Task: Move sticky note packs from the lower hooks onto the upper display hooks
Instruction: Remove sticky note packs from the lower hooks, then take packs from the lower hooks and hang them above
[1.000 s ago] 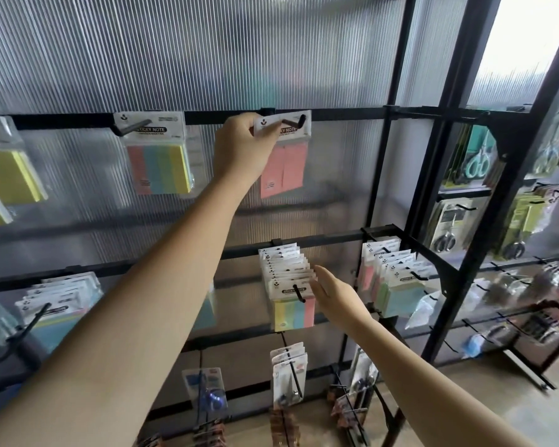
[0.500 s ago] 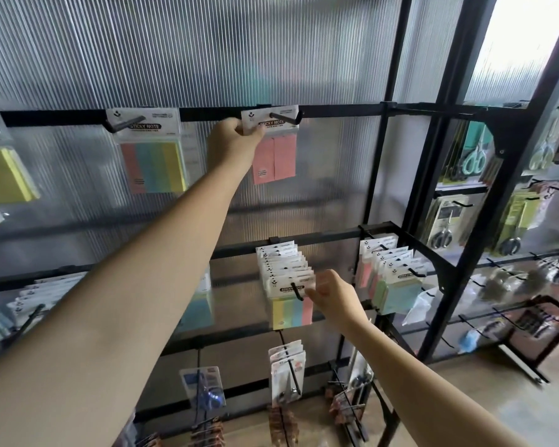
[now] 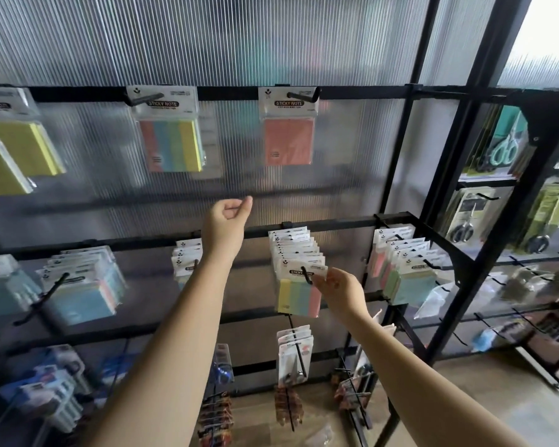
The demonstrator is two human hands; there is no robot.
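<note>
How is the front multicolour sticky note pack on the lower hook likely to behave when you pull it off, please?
The front pack probably stays stiff at its thick note block. Its thin header card, pinched by the right hand, may bend. Its glossy wrap looks slippery.

You face a black metal display rack [image 3: 397, 150] backed by ribbed translucent panels. Its upper rail hooks carry a pink sticky note pack [image 3: 288, 130] and a striped multicolour pack [image 3: 171, 137]. Lower hooks hold a row of pastel-striped packs [image 3: 296, 253].

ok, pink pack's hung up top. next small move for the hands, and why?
Probably slide the front striped pack forward off its lower hook: the right hand pinches its header at the hook tip, while the left hand hangs free below the pink pack.
</note>
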